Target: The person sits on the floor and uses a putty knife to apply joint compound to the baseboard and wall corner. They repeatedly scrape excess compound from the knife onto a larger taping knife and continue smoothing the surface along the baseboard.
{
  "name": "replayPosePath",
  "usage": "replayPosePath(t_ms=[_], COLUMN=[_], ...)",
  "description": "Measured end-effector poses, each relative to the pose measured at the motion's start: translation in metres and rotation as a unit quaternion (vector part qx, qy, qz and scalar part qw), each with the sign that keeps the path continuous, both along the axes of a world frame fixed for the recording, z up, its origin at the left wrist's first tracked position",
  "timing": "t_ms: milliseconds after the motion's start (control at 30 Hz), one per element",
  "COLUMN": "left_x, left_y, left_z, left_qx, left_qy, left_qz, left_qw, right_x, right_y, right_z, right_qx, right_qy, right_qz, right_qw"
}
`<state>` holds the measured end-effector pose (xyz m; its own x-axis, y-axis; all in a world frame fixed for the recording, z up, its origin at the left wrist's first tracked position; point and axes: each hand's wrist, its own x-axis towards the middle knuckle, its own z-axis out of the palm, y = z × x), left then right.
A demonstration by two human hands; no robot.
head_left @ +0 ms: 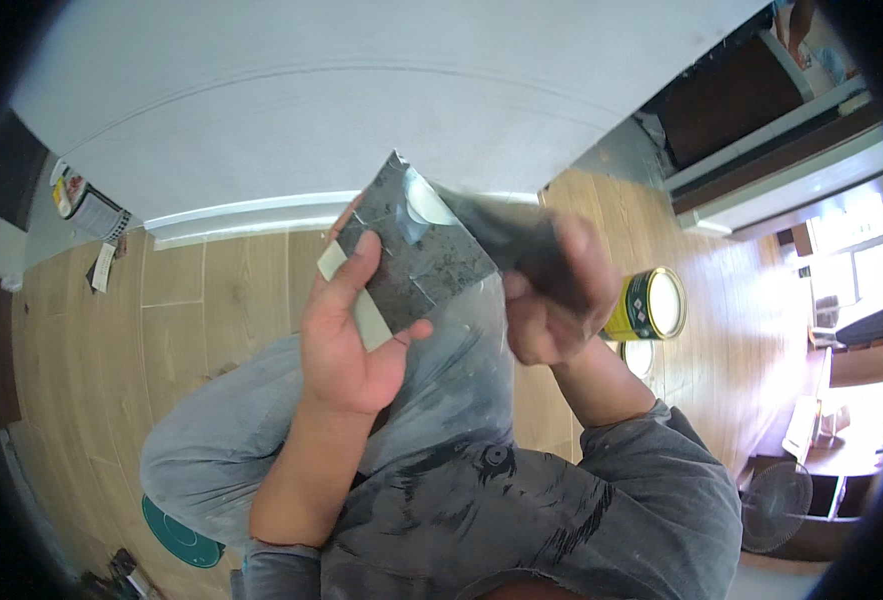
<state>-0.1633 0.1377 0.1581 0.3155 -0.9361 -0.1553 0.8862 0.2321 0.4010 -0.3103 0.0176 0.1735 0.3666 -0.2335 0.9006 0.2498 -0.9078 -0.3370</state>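
My left hand (351,345) grips a wide, flat scraper (401,270) by the cream strip along its edge, thumb on top of the dark, stained metal blade. A dab of white paste (426,205) sits near the blade's far right edge. My right hand (566,300) is closed round a second dark scraper (491,225). Motion smears that scraper, and its blade reaches toward the edge of the left one beside the paste. Whether the two blades touch, I cannot tell. Both hands are above my lap, in front of a white panel.
The white panel (361,125) rises just ahead from the wood-look floor (241,285). A yellow-green can (651,303) stands right of my right hand. At far left are a white-and-black bucket (91,212) and a small scraper (101,268). A green disc (181,532) lies by my left leg.
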Motion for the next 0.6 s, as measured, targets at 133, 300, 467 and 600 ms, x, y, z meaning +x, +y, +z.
replayPosePath(t_ms=[133,300,467,600], left_x=[0.012,0.019,0.034,0.051], left_y=[0.016,0.038,0.050,0.052], left_z=[0.019,0.010,0.013,0.021], left_qx=[-0.008,-0.007,-0.005,0.037], left_qy=[0.003,-0.039,-0.077,-0.180], left_qz=[0.006,0.007,-0.014,-0.057], left_qw=[1.000,0.999,0.997,0.981], right_x=[0.018,0.020,-0.002,-0.006], right_y=[-0.004,-0.023,-0.047,-0.050], right_z=[0.010,0.012,0.037,0.070], right_qx=[-0.096,-0.201,-0.278,-0.117], right_qy=[0.062,0.174,0.369,0.291], right_qz=[0.087,0.045,-0.009,0.092], right_qw=[0.990,0.963,0.887,0.945])
